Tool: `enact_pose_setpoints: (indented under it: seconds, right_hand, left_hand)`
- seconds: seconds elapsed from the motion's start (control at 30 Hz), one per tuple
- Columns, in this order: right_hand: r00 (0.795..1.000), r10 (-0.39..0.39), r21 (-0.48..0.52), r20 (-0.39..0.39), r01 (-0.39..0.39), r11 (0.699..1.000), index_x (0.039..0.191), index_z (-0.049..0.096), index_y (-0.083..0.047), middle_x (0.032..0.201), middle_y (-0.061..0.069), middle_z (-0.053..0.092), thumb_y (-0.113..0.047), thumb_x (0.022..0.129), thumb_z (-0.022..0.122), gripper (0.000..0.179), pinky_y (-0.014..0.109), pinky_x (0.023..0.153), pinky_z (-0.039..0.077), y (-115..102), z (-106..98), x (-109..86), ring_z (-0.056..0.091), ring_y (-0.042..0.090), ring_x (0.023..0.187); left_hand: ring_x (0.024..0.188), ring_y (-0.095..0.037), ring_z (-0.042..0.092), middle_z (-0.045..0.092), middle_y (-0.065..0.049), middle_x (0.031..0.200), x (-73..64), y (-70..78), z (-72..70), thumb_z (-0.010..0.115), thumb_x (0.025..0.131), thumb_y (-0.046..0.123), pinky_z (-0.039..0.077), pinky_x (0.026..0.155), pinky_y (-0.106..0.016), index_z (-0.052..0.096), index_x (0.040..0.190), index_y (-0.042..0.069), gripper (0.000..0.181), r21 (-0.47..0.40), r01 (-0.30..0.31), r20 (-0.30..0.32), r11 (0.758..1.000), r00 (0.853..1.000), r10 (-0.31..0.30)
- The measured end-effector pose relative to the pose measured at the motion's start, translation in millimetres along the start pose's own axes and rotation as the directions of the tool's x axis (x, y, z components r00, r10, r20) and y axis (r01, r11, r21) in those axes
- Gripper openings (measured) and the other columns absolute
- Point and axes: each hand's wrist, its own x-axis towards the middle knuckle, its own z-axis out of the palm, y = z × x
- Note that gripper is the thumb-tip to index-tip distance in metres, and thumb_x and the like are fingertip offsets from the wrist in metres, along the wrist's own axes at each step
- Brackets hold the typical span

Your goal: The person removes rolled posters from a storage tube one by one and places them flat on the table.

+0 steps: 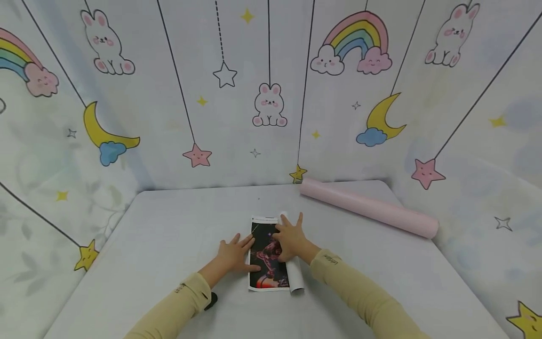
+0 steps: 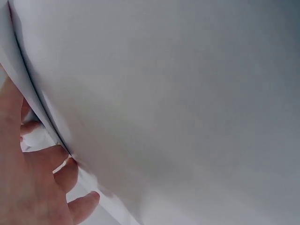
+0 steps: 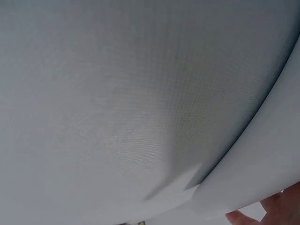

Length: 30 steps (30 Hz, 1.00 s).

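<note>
A sheet of paper printed with a dark, red-and-purple picture [image 1: 267, 252] lies on the white table in the head view. Its right side is curled into a white roll [image 1: 295, 275], whose pale curve [image 3: 272, 154] also fills the right of the right wrist view. My left hand [image 1: 234, 255] rests with spread fingers on the sheet's left edge; its fingers [image 2: 63, 176] show at the left of the left wrist view. Over the rolled side, my right hand [image 1: 292, 241] presses with fingers apart. Only a few of its fingers [image 3: 281, 208] appear in the right wrist view.
A long pink roll [image 1: 368, 207] lies slantwise at the back right of the table [image 1: 190, 212]. A small black object [image 1: 211, 301] is partly hidden by the left sleeve. Cloth walls [image 1: 169, 94] printed with rabbits, stars and rainbows enclose the table's back and sides.
</note>
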Motion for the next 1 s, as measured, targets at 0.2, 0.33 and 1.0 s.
enact_pose_setpoints:
  seconds: [0.2, 0.33, 1.0]
  right_hand:
    - [1.000, 0.002, -0.002, 0.007, -0.002, 1.000, 0.123, 0.056, -0.035, 0.137, -0.004, 0.042, -0.070, 0.059, 0.063, 0.073, 0.074, 0.090, 0.012, 4.3, 2.4, -3.8, 0.017, 0.028, 0.136]
    - [1.000, 0.012, -0.014, 0.021, -0.012, 1.000, 0.126, 0.053, -0.036, 0.141, -0.005, 0.038, -0.070, 0.059, 0.063, 0.076, 0.073, 0.091, 0.013, 9.2, 3.5, -8.6, 0.016, 0.028, 0.137]
    - [0.999, 0.045, 0.054, -0.012, -0.045, 0.998, 0.119, 0.060, -0.025, 0.135, 0.000, 0.044, -0.057, 0.059, 0.070, 0.069, 0.076, 0.088, 0.009, 58.7, 28.6, -41.9, 0.020, 0.031, 0.135]
  left_hand:
    - [0.134, -0.025, 0.027, 0.026, 0.009, 0.148, -1.1, -6.5, 2.8, 0.043, 0.071, 0.079, 0.037, 0.089, -0.054, 0.031, 0.144, 0.022, 0.093, -0.033, -0.028, -0.013, 0.999, 1.000, 0.027]
    - [0.134, -0.026, 0.026, 0.026, 0.008, 0.148, -4.7, -12.1, 1.8, 0.047, 0.071, 0.077, 0.035, 0.090, -0.056, 0.031, 0.144, 0.022, 0.092, -0.068, -0.016, -0.010, 0.998, 1.000, 0.015]
    - [0.134, -0.028, 0.025, 0.025, 0.007, 0.149, -11.7, -39.5, 15.0, 0.045, 0.068, 0.081, 0.035, 0.089, -0.059, 0.029, 0.144, 0.021, 0.098, -0.094, -0.004, -0.017, 0.996, 1.000, 0.003]
